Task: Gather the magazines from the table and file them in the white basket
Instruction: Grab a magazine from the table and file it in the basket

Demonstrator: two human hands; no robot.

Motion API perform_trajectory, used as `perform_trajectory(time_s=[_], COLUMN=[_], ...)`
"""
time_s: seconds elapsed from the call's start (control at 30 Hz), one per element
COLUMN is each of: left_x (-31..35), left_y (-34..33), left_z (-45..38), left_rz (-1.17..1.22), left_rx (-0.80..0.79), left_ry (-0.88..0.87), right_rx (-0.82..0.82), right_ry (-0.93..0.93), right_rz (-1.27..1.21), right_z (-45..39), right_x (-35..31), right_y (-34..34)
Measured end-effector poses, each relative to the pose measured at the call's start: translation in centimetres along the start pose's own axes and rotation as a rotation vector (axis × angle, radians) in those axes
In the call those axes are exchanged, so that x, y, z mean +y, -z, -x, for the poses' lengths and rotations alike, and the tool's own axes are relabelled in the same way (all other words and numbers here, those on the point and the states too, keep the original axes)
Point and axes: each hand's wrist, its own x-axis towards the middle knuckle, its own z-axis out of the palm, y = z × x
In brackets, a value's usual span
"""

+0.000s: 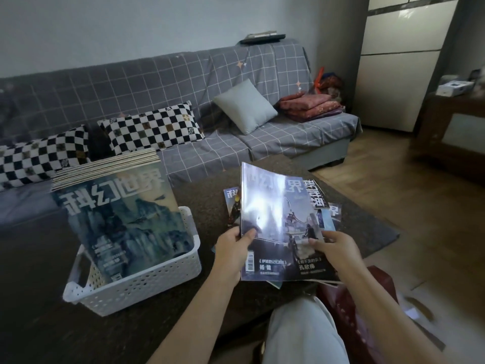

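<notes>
I see a dark table; left of my grip a white basket stands on it, and loose magazines lie under and beyond my grip.

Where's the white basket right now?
In the head view the white basket sits lower left on the dark table, magazines standing in it, left of the left hand.
</notes>
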Motion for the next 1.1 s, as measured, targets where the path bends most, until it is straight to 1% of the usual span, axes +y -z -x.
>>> perform_trajectory(time_s=[0.17,0.4,0.47,0.6,0.7,0.83,0.97,1.1], left_x=[2.4,3.9,3.8,3.6,3.4,3.0,2.4,0.9], left_y=[4.8,12.4,14.5,18.3,21.0,23.9,25.7,27.0], left_z=[1.8,3.9,4.2,4.7,4.7,4.0,3.4,2.5], left_rz=[0.044,0.063,0.069,0.079,0.081,0.065,-0.037,-0.300], left_rx=[0.080,0.262,0.321,0.391,0.448,0.539,0.635,0.669], left_ry=[-0.138,-0.286,-0.327,-0.352,-0.355,-0.353,-0.338,-0.285], right_rx=[-0.146,-0.309,-0.328,-0.368,-0.416,-0.434,-0.410,-0.354], right_ry=[0.089,0.289,0.336,0.388,0.380,0.385,0.429,0.483], right_rz=[-0.148,-0.151,-0.163,-0.153,-0.185,-0.192,-0.140,-0.046], right_z=[1.4,3.8,4.6,6.2,7.2,8.0,7.7,7.1], right_x=[-3.1,-8.3,-9.6,-11.7,-13.0,-14.2,-14.5,-13.7], right_y=[-2.9,-8.6,-10.5,-14.1,-16.6,-19.7,-22.3,-23.9])
